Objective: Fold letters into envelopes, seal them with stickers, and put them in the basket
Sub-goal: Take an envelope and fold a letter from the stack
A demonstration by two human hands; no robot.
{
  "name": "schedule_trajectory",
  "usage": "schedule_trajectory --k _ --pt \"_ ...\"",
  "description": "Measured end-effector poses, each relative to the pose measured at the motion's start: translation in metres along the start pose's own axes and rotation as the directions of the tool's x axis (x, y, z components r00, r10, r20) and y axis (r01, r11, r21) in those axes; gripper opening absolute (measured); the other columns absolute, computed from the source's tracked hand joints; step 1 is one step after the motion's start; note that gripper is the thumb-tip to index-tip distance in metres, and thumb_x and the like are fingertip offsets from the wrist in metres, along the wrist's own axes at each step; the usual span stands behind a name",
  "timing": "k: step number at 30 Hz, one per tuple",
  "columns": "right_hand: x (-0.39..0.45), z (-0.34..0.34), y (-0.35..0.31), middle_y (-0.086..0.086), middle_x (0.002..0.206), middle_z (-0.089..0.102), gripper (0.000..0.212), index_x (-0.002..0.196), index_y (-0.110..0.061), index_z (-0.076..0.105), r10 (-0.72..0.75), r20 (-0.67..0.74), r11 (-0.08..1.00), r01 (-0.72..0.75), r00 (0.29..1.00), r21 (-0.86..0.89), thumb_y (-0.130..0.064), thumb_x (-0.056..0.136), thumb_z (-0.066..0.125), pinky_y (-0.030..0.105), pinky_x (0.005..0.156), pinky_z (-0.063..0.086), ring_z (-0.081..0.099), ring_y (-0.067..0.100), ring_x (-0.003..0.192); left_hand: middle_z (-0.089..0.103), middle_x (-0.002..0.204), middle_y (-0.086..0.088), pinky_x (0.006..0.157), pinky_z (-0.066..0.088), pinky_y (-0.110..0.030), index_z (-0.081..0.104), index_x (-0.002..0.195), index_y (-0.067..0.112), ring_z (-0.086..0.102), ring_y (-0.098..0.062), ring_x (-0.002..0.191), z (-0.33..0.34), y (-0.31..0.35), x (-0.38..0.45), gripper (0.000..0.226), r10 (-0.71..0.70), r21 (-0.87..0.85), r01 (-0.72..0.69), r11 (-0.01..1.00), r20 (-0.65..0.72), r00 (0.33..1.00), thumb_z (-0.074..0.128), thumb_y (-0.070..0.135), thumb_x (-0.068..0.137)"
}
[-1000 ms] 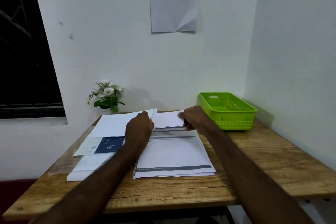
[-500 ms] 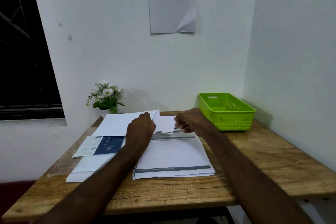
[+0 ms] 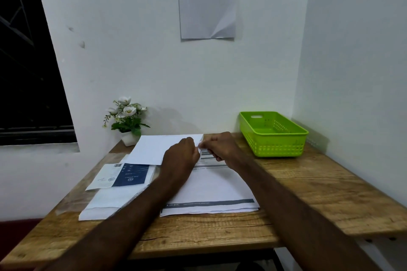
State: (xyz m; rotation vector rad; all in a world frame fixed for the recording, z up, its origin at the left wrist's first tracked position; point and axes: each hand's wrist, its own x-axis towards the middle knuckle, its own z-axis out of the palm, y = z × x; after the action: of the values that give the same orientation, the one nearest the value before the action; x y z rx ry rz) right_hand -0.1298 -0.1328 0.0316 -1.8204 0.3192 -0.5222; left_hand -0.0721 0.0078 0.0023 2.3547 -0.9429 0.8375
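A white envelope lies at the back of the wooden table. My left hand grips its right, open end. My right hand pinches the folded letter. Only a thin white sliver of the letter shows between my two hands; the rest is hidden inside the envelope or behind my fingers. Under my hands lies a stack of printed letters. The green basket stands at the back right with nothing visible in it.
A blue and white sticker sheet lies left of my left forearm, on a pile of white envelopes. A small pot of white flowers stands at the back left. Walls close the table's back and right sides.
The folded letter has slid left into the envelope, from well exposed to a sliver. My right hand has moved left until it nearly meets my left hand.
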Motion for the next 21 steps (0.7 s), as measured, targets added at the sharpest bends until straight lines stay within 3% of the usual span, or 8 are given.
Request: schedule_trajectory --k 5,8,10,13,16,21 --pt "0.001 0.007 0.003 -0.007 0.045 0.055 0.010 0.066 -0.012 0.076 -0.051 -0.034 0.984 0.044 0.998 -0.174 -0.008 0.076 0.074 0.018 0.040 0.033 0.042 0.007 0.039 0.063 0.089 -0.008 0.064 0.033 -0.038 0.055 0.093 0.013 0.060 -0.032 0.083 -0.001 0.004 -0.004 0.021 0.012 -0.025 -0.012 1.000 -0.004 1.000 0.048 0.030 0.102" --pt "0.006 0.008 0.008 -0.010 0.049 0.061 0.019 0.053 -0.021 0.071 -0.075 -0.034 0.960 0.063 0.997 -0.274 -0.014 0.069 0.076 0.026 0.053 0.042 0.051 0.007 0.047 0.063 0.088 -0.005 0.065 0.030 -0.035 0.056 0.093 0.015 0.060 -0.029 0.083 -0.001 0.005 -0.005 0.020 0.008 -0.050 -0.008 0.999 0.010 1.000 0.049 0.032 0.101" --pt "0.006 0.008 0.008 -0.008 0.051 0.061 0.012 0.056 -0.019 0.072 -0.047 -0.037 0.939 0.031 0.998 -0.342 -0.028 0.063 0.074 0.029 0.054 0.042 0.052 0.011 0.049 0.064 0.088 -0.004 0.065 0.029 -0.034 0.056 0.093 0.016 0.060 -0.027 0.084 -0.001 0.005 -0.005 0.020 -0.007 -0.055 0.008 0.998 0.016 1.000 0.049 0.033 0.101" --pt "0.003 0.003 0.003 0.004 0.055 0.065 0.030 0.059 -0.010 0.067 -0.005 -0.031 0.897 -0.010 1.000 -0.442 -0.040 0.057 0.073 0.027 0.047 0.043 0.056 0.018 0.044 0.067 0.089 -0.004 0.065 0.027 -0.033 0.058 0.093 0.016 0.061 -0.026 0.085 0.000 0.003 -0.004 0.022 -0.036 -0.056 0.037 0.998 0.022 0.999 0.050 0.035 0.101" --pt "0.000 -0.003 0.003 0.008 0.059 0.071 0.029 0.064 -0.007 0.072 0.065 0.012 0.862 -0.050 0.998 -0.504 -0.036 0.061 0.075 0.021 0.040 0.041 0.056 0.016 0.036 0.068 0.092 -0.005 0.066 0.029 -0.033 0.061 0.095 0.016 0.062 -0.027 0.089 0.002 0.002 -0.005 0.022 -0.048 -0.033 0.050 0.998 0.060 0.997 0.052 0.035 0.100" --pt "0.003 -0.004 0.011 0.006 0.050 0.064 0.026 0.052 -0.007 0.064 0.154 0.037 0.799 -0.102 0.987 -0.592 -0.016 0.076 0.067 0.013 0.032 0.031 0.044 0.010 0.024 0.070 0.091 -0.004 0.068 0.036 -0.035 0.063 0.090 0.018 0.063 -0.027 0.091 0.008 -0.003 -0.007 0.022 -0.033 -0.029 0.038 0.999 0.163 0.986 0.055 0.037 0.097"
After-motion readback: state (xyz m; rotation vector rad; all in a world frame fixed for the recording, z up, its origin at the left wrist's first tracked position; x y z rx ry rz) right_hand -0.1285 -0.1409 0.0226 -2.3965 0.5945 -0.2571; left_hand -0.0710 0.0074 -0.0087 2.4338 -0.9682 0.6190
